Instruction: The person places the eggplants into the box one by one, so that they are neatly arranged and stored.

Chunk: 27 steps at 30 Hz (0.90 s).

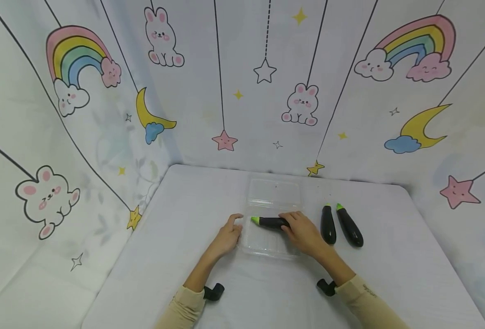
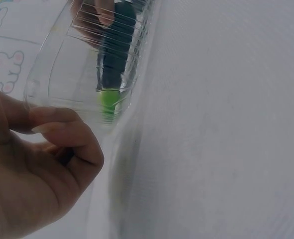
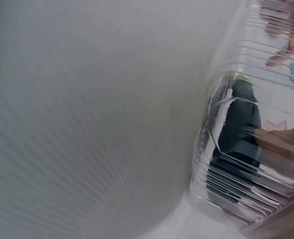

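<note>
A dark eggplant [image 1: 271,222] lies crosswise just below the centre of the head view, within the lower half of a clear plastic container [image 1: 263,242]. Its bright green tip points left; I cannot tell whether it touches the base. My right hand [image 1: 301,232] grips its thick right end, fingers curled over it. My left hand [image 1: 227,235], at the container's left edge, pinches the rim between thumb and bent index finger. The container stands open, its other half towards the upper part of the frame. Right of my right hand, a second eggplant [image 1: 328,225] and a third eggplant [image 1: 350,226] lie side by side, green tips upward, on the white surface [image 1: 160,256]. My beige sleeves [image 1: 184,306] enter from the bottom edge. Across the top, a white cloth backdrop [image 1: 242,45] shows rainbows, rabbits, moons and stars.
</note>
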Motion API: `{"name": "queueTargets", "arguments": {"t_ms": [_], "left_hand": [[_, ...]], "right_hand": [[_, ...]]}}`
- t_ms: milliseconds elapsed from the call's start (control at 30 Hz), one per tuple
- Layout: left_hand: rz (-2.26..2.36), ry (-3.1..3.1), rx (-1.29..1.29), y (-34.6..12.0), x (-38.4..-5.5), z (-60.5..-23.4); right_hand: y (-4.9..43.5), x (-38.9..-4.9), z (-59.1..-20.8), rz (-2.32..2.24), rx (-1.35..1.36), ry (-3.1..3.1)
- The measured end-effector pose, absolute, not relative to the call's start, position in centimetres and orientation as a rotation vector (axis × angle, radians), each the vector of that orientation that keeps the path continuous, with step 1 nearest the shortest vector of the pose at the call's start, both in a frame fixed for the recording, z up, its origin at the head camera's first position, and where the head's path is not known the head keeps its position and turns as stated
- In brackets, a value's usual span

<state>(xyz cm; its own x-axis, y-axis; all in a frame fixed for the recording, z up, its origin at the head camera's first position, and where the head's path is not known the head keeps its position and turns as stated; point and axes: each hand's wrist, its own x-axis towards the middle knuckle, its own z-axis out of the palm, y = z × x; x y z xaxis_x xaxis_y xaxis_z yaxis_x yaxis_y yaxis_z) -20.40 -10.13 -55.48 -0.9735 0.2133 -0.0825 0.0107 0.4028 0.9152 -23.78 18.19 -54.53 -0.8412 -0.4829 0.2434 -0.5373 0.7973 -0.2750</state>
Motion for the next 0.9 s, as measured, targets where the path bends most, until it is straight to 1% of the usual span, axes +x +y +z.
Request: {"name": "queueTargets", "arguments": {"t_ms": [433, 900], "left_hand": [[1.602, 2.477, 0.195, -10.0, -20.3, -55.4], [1.597, 2.477, 0.192, -10.1, -20.2, -55.2]], "right_hand": [[18.1, -23.9, -55.0, 0.464, 0.804, -2.798], [19.0, -23.5, -53.9, 0.561, 0.698, -2.661]]}}
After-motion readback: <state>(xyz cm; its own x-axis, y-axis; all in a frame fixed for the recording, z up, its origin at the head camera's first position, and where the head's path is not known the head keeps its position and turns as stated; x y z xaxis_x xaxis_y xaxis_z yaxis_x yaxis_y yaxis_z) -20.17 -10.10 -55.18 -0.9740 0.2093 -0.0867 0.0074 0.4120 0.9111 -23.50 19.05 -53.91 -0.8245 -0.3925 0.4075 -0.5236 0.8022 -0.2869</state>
